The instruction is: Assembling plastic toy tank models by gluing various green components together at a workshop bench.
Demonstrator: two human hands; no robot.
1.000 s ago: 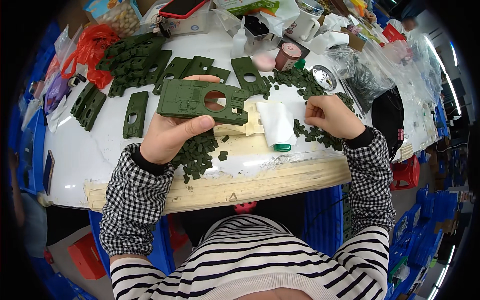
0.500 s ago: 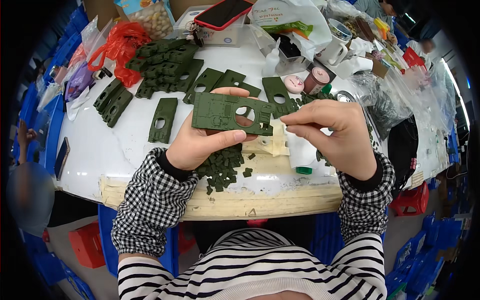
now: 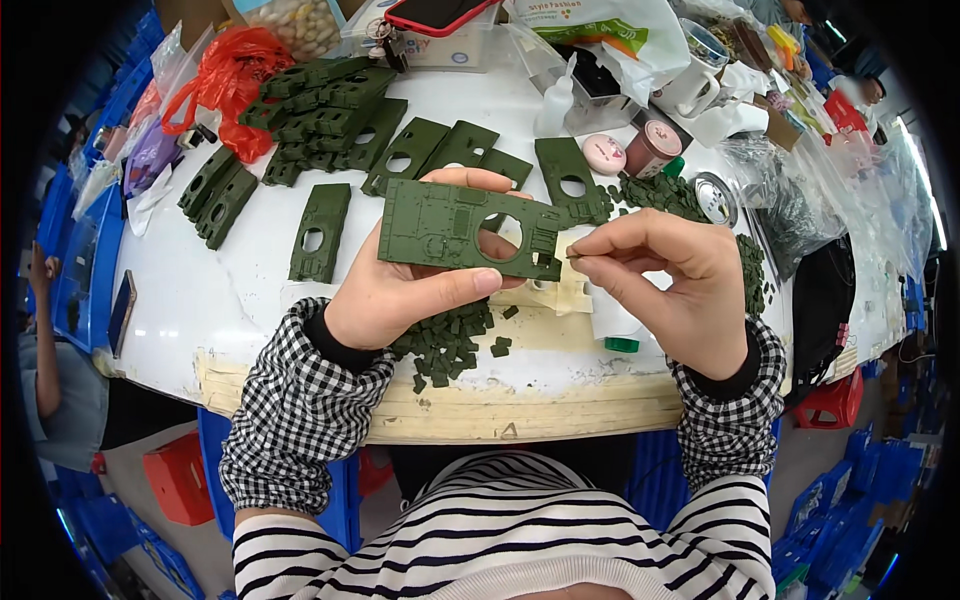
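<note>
My left hand (image 3: 400, 290) is closed round a dark green plastic model hull part (image 3: 430, 225), thumb along its lower edge and fingers behind. The part is flat and long, with a large round hole and a slotted right end. Just off that end, my right hand (image 3: 680, 285) pinches a tiny dark piece (image 3: 573, 257) between thumb and forefinger; its exact shape is too small to tell. Below my left hand lies a heap of small dark green pieces (image 3: 445, 345). Masking tape (image 3: 565, 297) covers the tabletop behind the held part.
More green hulls are stacked (image 3: 335, 120) at the back left, and one hull (image 3: 320, 232) lies alone. A pink-lidded jar (image 3: 655, 145), a white squeeze bottle (image 3: 556, 105) and a green cap (image 3: 621, 344) stand or lie to the right. A red-cased phone (image 3: 440, 12) rests on a box behind.
The hull part has shifted slightly right and its right end sits a little lower. My right hand keeps its pinch close to that end. The view has tilted slightly.
</note>
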